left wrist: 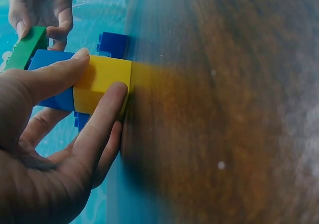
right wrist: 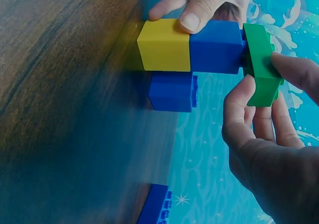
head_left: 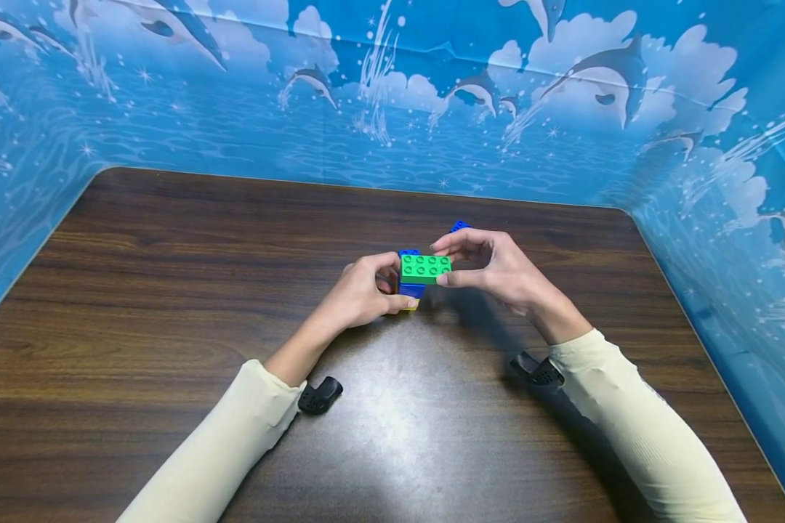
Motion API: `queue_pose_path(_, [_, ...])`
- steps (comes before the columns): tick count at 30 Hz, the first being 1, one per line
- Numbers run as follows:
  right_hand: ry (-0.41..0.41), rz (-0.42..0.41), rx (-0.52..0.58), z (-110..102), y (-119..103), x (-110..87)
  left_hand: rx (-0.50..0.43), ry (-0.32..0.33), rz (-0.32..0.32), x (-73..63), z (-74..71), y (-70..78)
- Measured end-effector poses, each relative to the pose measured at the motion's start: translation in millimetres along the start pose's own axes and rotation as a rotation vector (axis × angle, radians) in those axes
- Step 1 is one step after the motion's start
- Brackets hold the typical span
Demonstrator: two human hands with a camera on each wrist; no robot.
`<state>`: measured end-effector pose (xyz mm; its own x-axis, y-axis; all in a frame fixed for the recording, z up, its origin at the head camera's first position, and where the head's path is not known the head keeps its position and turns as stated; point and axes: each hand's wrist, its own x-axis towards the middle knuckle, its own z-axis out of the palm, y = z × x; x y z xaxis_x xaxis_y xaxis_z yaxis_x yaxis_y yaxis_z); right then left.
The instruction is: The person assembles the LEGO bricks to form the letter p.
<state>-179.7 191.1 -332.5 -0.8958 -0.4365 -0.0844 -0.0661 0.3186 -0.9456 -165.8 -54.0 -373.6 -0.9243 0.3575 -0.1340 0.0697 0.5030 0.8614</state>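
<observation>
A yellow brick (right wrist: 164,46) stands on the table with a blue brick (right wrist: 215,47) stacked on it. My left hand (head_left: 365,293) holds this stack from the left side, fingertips against the yellow and blue faces. With thumb and fingers, my right hand (head_left: 497,270) pinches a green brick (head_left: 425,269) by its right end. The green brick sits slightly tilted at the studs of the blue one, its right part overhanging. A second blue brick (right wrist: 172,92) rests on the table right behind the stack, partly hidden in the head view.
Another blue brick (head_left: 459,226) lies farther back on the dark wooden table (head_left: 170,327), beyond the right hand. A blue dolphin-print sheet (head_left: 392,109) rises along the table's back and sides. Black wrist devices (head_left: 320,396) sit at both cuffs.
</observation>
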Motion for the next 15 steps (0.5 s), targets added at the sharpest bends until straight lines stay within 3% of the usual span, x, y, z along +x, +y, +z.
queue_pose_path(7, [-0.001,0.026,0.084,0.1,4.0,1.6,0.000,0.006,-0.011,-0.3,0.2,1.4])
queue_pose_path(15, [-0.002,0.021,0.091,0.7,5.3,2.6,-0.010,0.000,-0.010,-0.6,-0.7,2.2])
